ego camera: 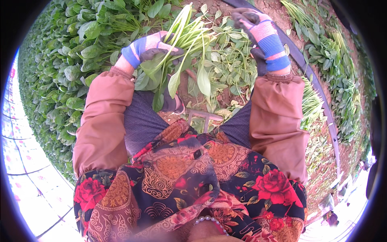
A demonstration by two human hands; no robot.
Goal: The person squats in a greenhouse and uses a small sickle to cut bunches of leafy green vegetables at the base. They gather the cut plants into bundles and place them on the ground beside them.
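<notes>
My left hand (158, 47), in a pink glove with a blue cuff and dark-coated fingers, grips a bunch of spinach (190, 39). The pale stems fan out upward past the fingers, and the leaves droop below toward my knee. My right hand (254, 22), gloved the same way, is raised apart from the bunch, near a dark hose-like strip (308, 68). Its fingers are curled, and whether anything small lies between them is unclear. Below and between the hands, loose leaves and thin plants (231, 60) litter the soil.
Dense standing spinach (87, 54) fills the left side. Beyond the strip at right lie rows of picked bunches (338, 72), and another bundle (311, 104) rests beside my right sleeve. A low frame (205, 115), perhaps a stool's, shows between my legs.
</notes>
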